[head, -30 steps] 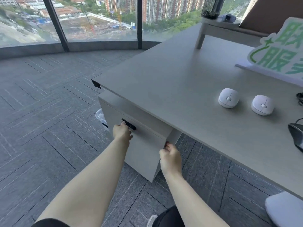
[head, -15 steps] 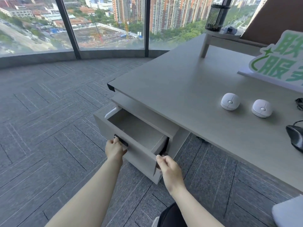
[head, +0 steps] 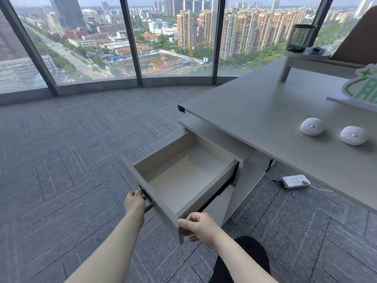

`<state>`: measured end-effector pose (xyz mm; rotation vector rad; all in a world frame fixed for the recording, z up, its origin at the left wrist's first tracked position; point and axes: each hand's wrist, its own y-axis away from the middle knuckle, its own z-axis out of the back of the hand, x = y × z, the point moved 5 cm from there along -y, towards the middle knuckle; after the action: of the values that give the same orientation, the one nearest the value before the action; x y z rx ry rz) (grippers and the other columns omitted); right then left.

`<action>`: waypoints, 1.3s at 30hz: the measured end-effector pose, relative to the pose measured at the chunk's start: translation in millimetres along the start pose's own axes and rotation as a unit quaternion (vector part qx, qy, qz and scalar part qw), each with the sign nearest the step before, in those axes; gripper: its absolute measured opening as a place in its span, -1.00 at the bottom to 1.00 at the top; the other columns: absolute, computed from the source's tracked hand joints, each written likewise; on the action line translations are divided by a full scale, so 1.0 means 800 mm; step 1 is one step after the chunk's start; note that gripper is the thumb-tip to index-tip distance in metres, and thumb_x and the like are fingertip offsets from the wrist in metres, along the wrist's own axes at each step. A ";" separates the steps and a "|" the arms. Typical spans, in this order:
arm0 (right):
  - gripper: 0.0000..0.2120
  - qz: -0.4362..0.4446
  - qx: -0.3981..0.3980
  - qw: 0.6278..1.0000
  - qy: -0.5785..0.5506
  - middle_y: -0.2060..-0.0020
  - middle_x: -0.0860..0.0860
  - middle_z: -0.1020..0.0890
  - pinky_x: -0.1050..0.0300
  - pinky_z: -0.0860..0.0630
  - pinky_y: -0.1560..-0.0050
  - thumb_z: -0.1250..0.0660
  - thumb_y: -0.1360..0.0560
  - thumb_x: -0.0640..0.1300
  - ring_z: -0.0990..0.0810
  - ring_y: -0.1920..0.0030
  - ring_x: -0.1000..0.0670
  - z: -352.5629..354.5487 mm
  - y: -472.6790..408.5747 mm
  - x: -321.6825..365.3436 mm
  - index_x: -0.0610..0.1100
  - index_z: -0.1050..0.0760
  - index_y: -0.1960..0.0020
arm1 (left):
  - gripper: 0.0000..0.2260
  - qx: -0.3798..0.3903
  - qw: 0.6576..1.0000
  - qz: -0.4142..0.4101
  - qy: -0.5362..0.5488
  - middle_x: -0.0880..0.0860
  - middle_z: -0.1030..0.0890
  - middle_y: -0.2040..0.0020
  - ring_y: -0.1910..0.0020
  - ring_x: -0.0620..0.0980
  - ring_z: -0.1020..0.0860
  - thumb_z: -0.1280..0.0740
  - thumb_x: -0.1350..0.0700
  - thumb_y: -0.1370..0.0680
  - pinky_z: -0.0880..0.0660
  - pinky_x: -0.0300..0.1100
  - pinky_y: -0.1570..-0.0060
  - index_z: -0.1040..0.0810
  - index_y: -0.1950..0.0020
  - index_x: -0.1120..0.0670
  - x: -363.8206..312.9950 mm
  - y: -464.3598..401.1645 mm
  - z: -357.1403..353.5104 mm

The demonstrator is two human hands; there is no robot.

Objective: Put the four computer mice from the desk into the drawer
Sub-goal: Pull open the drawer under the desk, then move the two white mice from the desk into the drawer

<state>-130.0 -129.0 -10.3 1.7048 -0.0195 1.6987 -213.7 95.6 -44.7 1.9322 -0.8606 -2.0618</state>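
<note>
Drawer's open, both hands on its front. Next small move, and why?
Probably let go with the right hand and reach for the nearer white mouse on the desk. The drawer is pulled well out and looks empty, so there's room to drop mice in. The left hand at the handle could steady it. Only two mice are in view.

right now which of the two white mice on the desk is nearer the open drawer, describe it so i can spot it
Start at the grey desk on the right, beyond the open drawer. Two round white mice sit side by side near its front edge, apart from each other. The one you want is the left of the pair, farther from the right frame edge than its twin.
</note>
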 end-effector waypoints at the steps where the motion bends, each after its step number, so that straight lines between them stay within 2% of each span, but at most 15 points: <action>1: -0.73 0.001 0.008 1.000 0.006 0.15 -0.08 -0.73 0.11 -0.58 0.15 -0.44 -0.43 0.08 -0.66 0.16 0.06 -0.008 0.002 0.000 -0.11 -0.50 0.19 | -0.77 0.000 1.000 -0.002 0.001 0.25 -0.54 -0.23 -0.23 0.18 -0.54 -0.14 0.16 -0.61 -0.65 0.04 0.31 -0.46 -0.17 0.24 0.001 0.001 0.009; 5: -0.73 0.002 0.030 0.999 0.040 0.10 -0.10 -0.73 0.14 -0.57 0.14 -0.42 -0.43 0.11 -0.67 0.15 0.08 -0.034 0.011 0.002 -0.10 -0.50 0.18 | -0.78 -0.001 1.000 -0.007 0.007 0.23 -0.56 -0.18 -0.23 0.20 -0.54 -0.13 0.17 -0.63 -0.62 0.00 0.28 -0.44 -0.16 0.25 0.003 0.006 0.035; 8: -0.75 0.007 0.034 0.998 0.046 0.17 0.00 -0.71 0.13 -0.55 0.14 -0.39 -0.46 0.09 -0.65 0.19 0.10 -0.040 0.019 0.007 -0.09 -0.49 0.17 | -0.73 0.012 1.000 -0.007 0.011 0.22 -0.58 -0.19 -0.21 0.17 -0.56 -0.14 0.14 -0.63 -0.65 0.02 0.26 -0.45 -0.22 0.28 0.005 0.007 0.043; 11: -0.74 0.007 0.039 0.998 0.043 0.21 0.06 -0.68 0.12 -0.52 0.15 -0.34 -0.49 0.13 -0.63 0.21 0.08 -0.036 0.026 0.012 -0.07 -0.52 0.14 | -0.71 -0.009 1.000 -0.008 -0.028 0.26 -0.58 -0.10 0.00 0.17 -0.56 -0.16 0.10 -0.61 -0.59 0.03 0.19 -0.44 -0.18 0.29 0.003 0.014 0.045; 13: -0.74 0.021 0.013 1.000 0.018 0.22 0.01 -0.66 0.11 -0.48 0.19 -0.31 -0.51 0.12 -0.61 0.24 0.03 -0.019 0.030 0.020 -0.07 -0.53 0.16 | -0.65 -0.071 0.990 -0.053 -0.106 0.39 -0.52 -0.20 0.11 0.25 -0.53 -0.14 0.03 -0.53 -0.51 0.09 0.12 -0.43 -0.09 0.31 -0.014 0.025 0.046; 16: -0.79 0.063 -0.068 0.996 0.000 0.24 -0.03 -0.65 0.11 -0.48 0.22 -0.30 -0.53 0.01 -0.59 0.29 0.02 0.034 0.043 0.047 -0.10 -0.55 0.19 | -0.54 -0.122 0.944 -0.225 -0.208 0.31 -0.40 -0.35 -0.27 0.31 -0.41 -0.11 -0.01 -0.52 -0.38 0.21 -0.22 -0.39 -0.31 0.25 -0.068 0.072 0.017; 18: -0.80 0.101 -0.149 0.984 0.004 0.28 -0.08 -0.67 0.06 -0.51 0.22 -0.31 -0.51 -0.06 -0.59 0.34 0.04 0.089 0.059 0.071 -0.15 -0.58 0.20 | -0.63 -0.070 0.916 -0.335 -0.208 0.23 -0.39 -0.38 -0.37 0.22 -0.32 -0.12 0.08 -0.58 -0.31 0.15 -0.28 -0.39 -0.34 0.19 -0.102 0.115 -0.032; 20: -0.82 0.141 -0.243 0.960 -0.004 0.28 -0.12 -0.69 -0.04 -0.56 0.18 -0.30 -0.48 -0.09 -0.59 0.37 0.03 0.152 0.080 0.094 -0.14 -0.60 0.22 | -0.71 0.013 0.892 -0.398 -0.214 0.15 -0.48 -0.27 -0.32 0.15 -0.40 -0.15 0.14 -0.59 -0.34 0.05 -0.26 -0.46 -0.28 0.15 -0.124 0.153 -0.100; 24: -0.86 0.184 -0.437 0.880 0.006 0.31 -0.02 -0.67 -0.03 -0.57 0.17 -0.27 -0.48 -0.16 -0.61 0.30 -0.02 0.278 0.136 0.128 -0.01 -0.60 0.14 | -0.79 0.191 0.841 -0.446 -0.240 -0.01 -0.53 -0.08 -0.13 0.02 -0.51 -0.23 0.20 -0.55 -0.38 -0.18 -0.13 -0.54 -0.15 0.08 -0.134 0.234 -0.259; 27: -0.77 0.165 -0.541 0.821 0.077 0.03 -0.02 -0.63 0.08 -0.48 -0.01 -0.25 -0.49 -0.21 -0.58 0.06 -0.01 0.373 0.166 0.136 -0.02 -0.54 -0.10 | -0.74 0.277 0.794 -0.461 -0.284 0.04 -0.55 -0.18 -0.18 0.00 -0.52 -0.26 0.17 -0.53 -0.41 -0.17 -0.13 -0.54 -0.21 0.06 -0.128 0.287 -0.371; 29: -0.63 0.114 -0.567 0.804 0.140 -0.21 -0.09 -0.51 0.02 -0.43 -0.21 -0.27 -0.47 -0.19 -0.49 -0.20 -0.11 0.432 0.166 0.129 -0.04 -0.46 -0.27 | -0.67 0.314 0.765 -0.458 -0.326 0.05 -0.51 -0.27 -0.24 0.03 -0.49 -0.27 0.12 -0.51 -0.41 -0.13 -0.17 -0.49 -0.28 0.04 -0.120 0.309 -0.437; 31: -0.50 0.067 -0.566 0.800 0.187 -0.35 -0.13 -0.38 -0.03 -0.40 -0.28 -0.27 -0.45 -0.17 -0.38 -0.32 -0.18 0.478 0.157 0.119 -0.02 -0.36 -0.39 | -0.58 0.334 0.739 -0.462 -0.359 0.06 -0.46 -0.33 -0.29 0.05 -0.46 -0.29 0.08 -0.50 -0.40 -0.12 -0.18 -0.43 -0.36 0.01 -0.110 0.328 -0.492; 34: -0.41 -0.007 -0.542 0.801 0.254 -0.51 -0.14 -0.12 -0.09 -0.30 -0.34 -0.22 -0.48 -0.14 -0.16 -0.45 -0.25 0.498 0.149 0.114 0.07 -0.20 -0.49 | -0.44 0.340 0.719 -0.457 -0.398 0.08 -0.35 -0.43 -0.37 0.15 -0.37 -0.30 0.02 -0.47 -0.37 -0.08 -0.23 -0.28 -0.47 -0.05 -0.096 0.334 -0.528; 36: -0.38 -0.082 -0.529 0.801 0.268 -0.57 -0.11 0.06 -0.15 -0.27 -0.37 -0.17 -0.51 -0.07 -0.04 -0.50 -0.27 0.565 0.121 0.090 0.14 -0.07 -0.52 | -0.39 0.338 0.693 -0.447 -0.453 0.13 -0.21 -0.52 -0.42 0.22 -0.28 -0.27 -0.01 -0.47 -0.31 -0.03 -0.30 -0.18 -0.51 -0.09 -0.066 0.329 -0.609; 39: -0.39 -0.126 -0.515 0.793 0.299 -0.58 -0.12 0.12 -0.17 -0.22 -0.41 -0.13 -0.54 0.08 -0.10 -0.49 -0.31 0.584 0.108 0.090 0.19 0.01 -0.53 | -0.39 0.301 0.659 -0.481 -0.493 0.17 -0.17 -0.54 -0.43 0.23 -0.25 -0.25 -0.04 -0.48 -0.25 -0.02 -0.35 -0.16 -0.52 -0.10 -0.063 0.329 -0.630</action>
<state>241.9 -386.5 151.7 0.3182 -0.3430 1.4882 211.8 -234.8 144.7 1.4342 -0.7543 -4.1531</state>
